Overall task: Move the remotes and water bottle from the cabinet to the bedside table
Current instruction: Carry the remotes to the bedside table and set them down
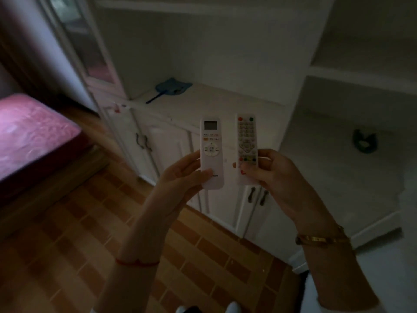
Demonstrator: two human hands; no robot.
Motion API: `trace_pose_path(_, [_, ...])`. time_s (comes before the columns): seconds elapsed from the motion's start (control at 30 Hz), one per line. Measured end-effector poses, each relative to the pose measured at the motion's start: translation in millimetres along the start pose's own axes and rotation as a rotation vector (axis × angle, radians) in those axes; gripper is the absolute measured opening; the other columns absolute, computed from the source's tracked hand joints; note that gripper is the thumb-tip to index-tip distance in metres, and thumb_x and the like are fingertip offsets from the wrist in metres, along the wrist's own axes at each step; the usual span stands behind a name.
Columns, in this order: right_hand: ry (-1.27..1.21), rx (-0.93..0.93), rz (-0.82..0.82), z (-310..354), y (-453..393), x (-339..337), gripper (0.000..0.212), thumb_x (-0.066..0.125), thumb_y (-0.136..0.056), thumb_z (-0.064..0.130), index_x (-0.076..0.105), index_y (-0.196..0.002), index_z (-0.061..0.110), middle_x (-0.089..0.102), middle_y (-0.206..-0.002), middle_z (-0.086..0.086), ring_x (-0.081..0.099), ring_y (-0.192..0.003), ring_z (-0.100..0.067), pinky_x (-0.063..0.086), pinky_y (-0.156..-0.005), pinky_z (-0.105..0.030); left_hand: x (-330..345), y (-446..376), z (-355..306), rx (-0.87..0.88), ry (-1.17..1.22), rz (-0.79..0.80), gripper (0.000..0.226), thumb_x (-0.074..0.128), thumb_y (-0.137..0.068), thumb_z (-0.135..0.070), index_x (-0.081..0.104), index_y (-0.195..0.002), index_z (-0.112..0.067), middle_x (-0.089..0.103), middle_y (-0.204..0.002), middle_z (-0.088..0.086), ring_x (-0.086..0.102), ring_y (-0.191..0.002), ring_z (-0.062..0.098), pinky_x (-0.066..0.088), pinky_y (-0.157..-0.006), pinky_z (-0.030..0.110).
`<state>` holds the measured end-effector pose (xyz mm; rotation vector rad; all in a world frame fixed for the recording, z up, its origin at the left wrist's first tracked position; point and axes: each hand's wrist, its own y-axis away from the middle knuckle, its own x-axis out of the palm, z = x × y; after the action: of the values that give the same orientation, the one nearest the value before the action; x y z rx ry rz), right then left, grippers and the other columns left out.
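My left hand grips a white air-conditioner remote with a small screen, held upright in front of the white cabinet. Beside it, my right hand holds a white TV remote with many coloured buttons, also upright. The two remotes are close together but apart, both above the cabinet's front edge. No water bottle shows in this view.
A blue fan-shaped swatter lies on the cabinet top at the back. A bed with a pink cover stands at the left. A dark teal object rests in the lower right shelf. Brown tiled floor spreads below.
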<state>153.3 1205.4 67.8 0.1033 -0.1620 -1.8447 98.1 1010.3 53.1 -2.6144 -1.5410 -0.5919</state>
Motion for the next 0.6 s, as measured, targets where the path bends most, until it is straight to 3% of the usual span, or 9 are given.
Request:
trace_pose_path(0.37, [0.105, 0.039, 0.398, -21, 0, 176, 0.035, 0.067, -0.084, 0.008, 0.055, -0.116, 0.006, 0.073, -0.105, -0.005, 0.071, -0.095, -0.015, 0.055, -0.087, -0.033, -133, 108, -8, 0.044, 0.127, -0.383, 0.049, 0.059, -0.083, 0.006, 0.056, -0.128, -0.012, 0.069, -0.119, 0.007, 0.068, -0.106, 0.022, 0.057, -0.086, 0.032])
trace_pose_path(0.5, [0.133, 0.055, 0.530, -28, 6, 245, 0.039, 0.066, -0.084, 0.006, 0.052, -0.120, 0.002, 0.072, -0.110, -0.008, 0.071, -0.095, -0.015, 0.058, -0.078, -0.023, -185, 153, -15, 0.077, 0.170, -0.524, 0.050, 0.061, -0.081, 0.005, 0.056, -0.127, -0.014, 0.071, -0.117, 0.003, 0.069, -0.104, 0.019, 0.058, -0.081, 0.029])
trace_pose_path(0.6, [0.152, 0.070, 0.621, -34, 11, 296, 0.038, 0.067, -0.083, 0.007, 0.053, -0.118, 0.005, 0.072, -0.108, -0.007, 0.071, -0.095, -0.014, 0.058, -0.080, -0.026, -220, 182, -20, 0.106, 0.201, -0.611, 0.050, 0.060, -0.081, 0.005, 0.056, -0.127, -0.015, 0.071, -0.116, 0.004, 0.069, -0.104, 0.020, 0.059, -0.080, 0.029])
